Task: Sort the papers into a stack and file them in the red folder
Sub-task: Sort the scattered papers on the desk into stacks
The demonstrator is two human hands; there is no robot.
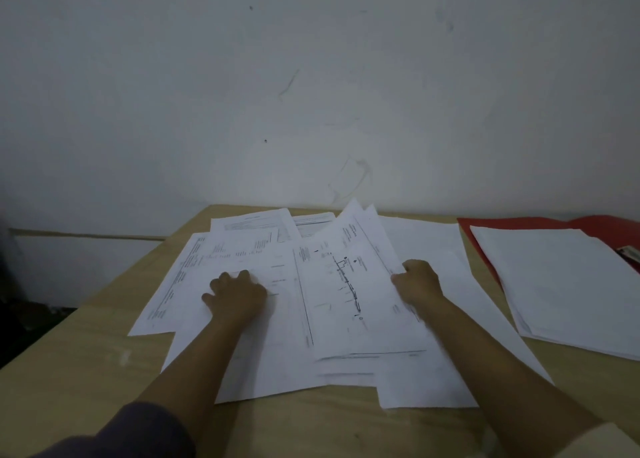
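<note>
— Fingers [242,275] of the left hand [235,298]: what are they doing?
— Spread and pressed flat on the loose papers [263,319], palm down. They grip nothing.
— And the right hand [419,284]?
— Its fingers are curled around the right edge of a printed sheet [349,284] bearing a dark line drawing. That sheet's far end lifts off the pile while its near end lies on the other pages.
— Where do the papers lie?
— Fanned and overlapping across the middle of the table [86,371], several layers deep, with corners poking out toward 12 o'clock and 9 o'clock.
— The folder?
— Red folder [485,246] lies open at 2 o'clock from the pile, close to its rightmost page; whether they touch, I cannot tell. A tidy stack [561,284] of white pages rests on it, overhanging its near edge.
— Anything else?
— Only a scuffed white wall [311,94] behind the table, at 12 o'clock.
</note>
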